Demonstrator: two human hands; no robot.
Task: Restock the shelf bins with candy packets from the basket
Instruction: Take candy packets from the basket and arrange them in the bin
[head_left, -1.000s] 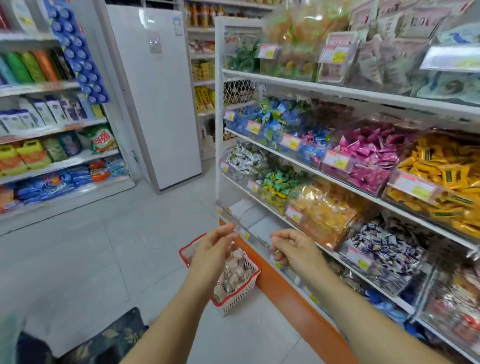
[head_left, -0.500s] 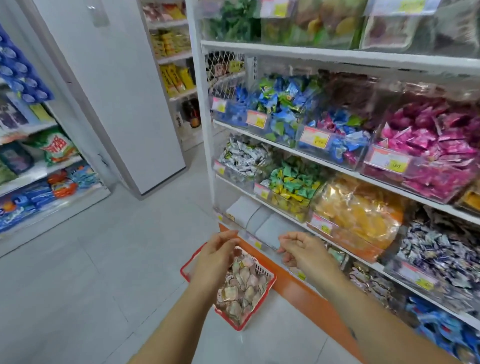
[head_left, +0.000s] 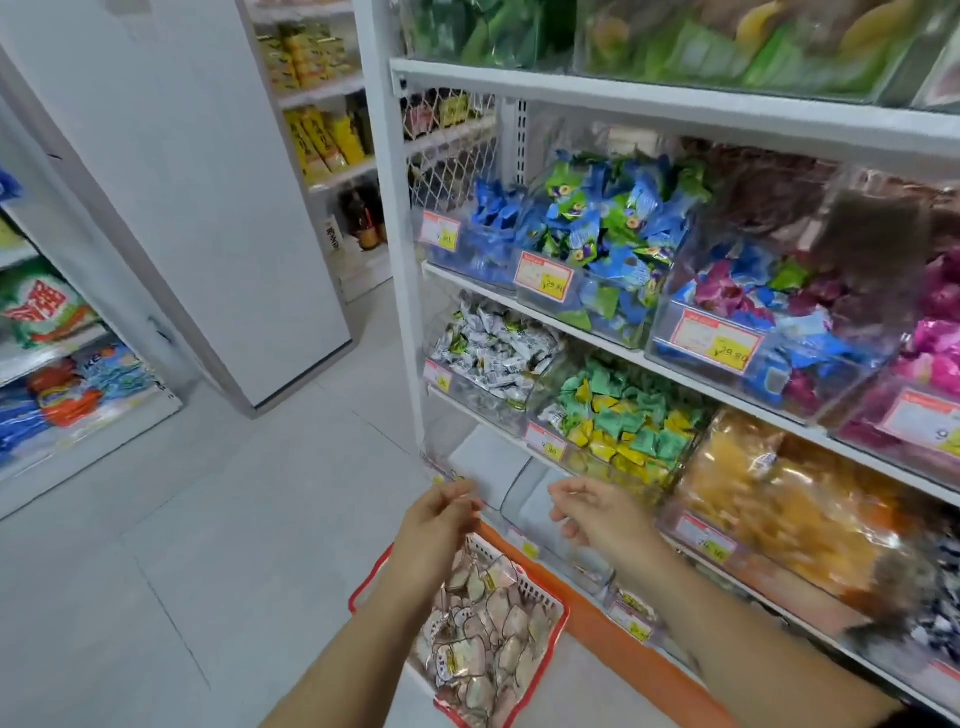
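Hovering near the basket (head_left: 540, 590), left hand (head_left: 436, 525) and right hand (head_left: 602, 514) (loosely curled).

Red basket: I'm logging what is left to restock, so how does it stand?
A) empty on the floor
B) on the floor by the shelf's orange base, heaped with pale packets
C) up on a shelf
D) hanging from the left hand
B: the red basket sits on the floor beside the orange base, piled with pale candy packets.
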